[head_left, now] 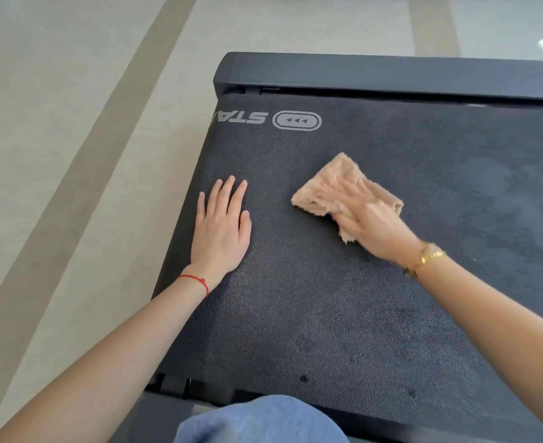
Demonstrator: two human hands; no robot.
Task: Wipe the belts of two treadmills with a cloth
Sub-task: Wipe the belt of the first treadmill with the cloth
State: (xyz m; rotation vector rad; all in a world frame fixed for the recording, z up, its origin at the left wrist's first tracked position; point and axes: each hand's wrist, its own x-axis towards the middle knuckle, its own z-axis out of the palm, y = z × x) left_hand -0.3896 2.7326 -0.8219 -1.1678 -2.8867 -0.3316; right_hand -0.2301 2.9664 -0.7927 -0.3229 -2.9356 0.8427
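Your left hand lies flat on the dark treadmill belt, fingers straight and close together, palm down, near the belt's left edge. Your right hand presses a peach-coloured cloth against the belt, fingers spread across the fabric; whether the thumb pinches a fold cannot be told. The cloth sits mid-belt, well apart from the left hand. A grey logo marks the belt's far left corner, just before the black end cover. A red string circles your left wrist, a gold bracelet your right.
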